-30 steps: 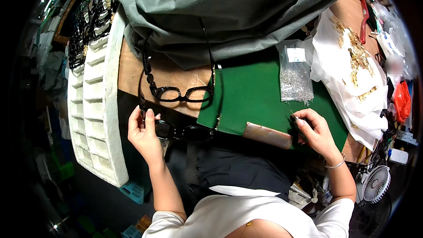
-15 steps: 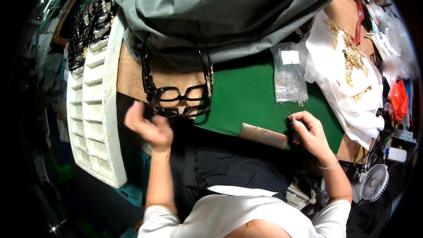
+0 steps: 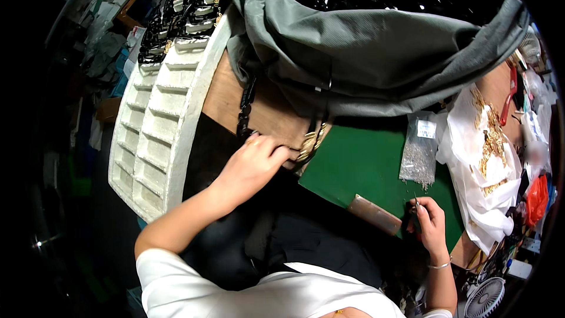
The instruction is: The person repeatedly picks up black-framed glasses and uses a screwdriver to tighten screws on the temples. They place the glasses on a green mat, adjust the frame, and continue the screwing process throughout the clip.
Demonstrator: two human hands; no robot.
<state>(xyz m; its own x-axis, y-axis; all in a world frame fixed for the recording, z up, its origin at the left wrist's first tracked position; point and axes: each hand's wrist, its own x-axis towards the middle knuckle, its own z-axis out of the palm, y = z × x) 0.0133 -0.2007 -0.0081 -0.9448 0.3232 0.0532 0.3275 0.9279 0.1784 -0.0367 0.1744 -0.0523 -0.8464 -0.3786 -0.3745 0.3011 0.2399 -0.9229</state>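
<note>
My left hand (image 3: 252, 164) reaches over the wooden board, its fingers closed on black eyeglass frames (image 3: 243, 118). The hand hides most of their fronts. Their dark temples point away from me, and gold trim (image 3: 308, 146) shows on the right side. Over the right part of the green mat (image 3: 347, 159), my right hand (image 3: 431, 224) is closed round a slim pointed metal tool (image 3: 416, 198), tip upward; its handle is mostly hidden in the palm. A flat brownish metal-edged block (image 3: 375, 214) lies along the mat's near edge, left of that hand.
A white compartment tray (image 3: 154, 123) stands at left, black frames filling its far end. Grey cloth (image 3: 365, 53) drapes across the back over a dark glossy heap. A clear bag of tiny metal parts (image 3: 418, 154) lies near white plastic (image 3: 462, 153) with gold pieces. A fan (image 3: 485, 297) stands lower right.
My left hand has moved right and closed on the eyeglass frames, covering their fronts. My right hand still holds the slim tool. The whole view has shifted and tilted.
</note>
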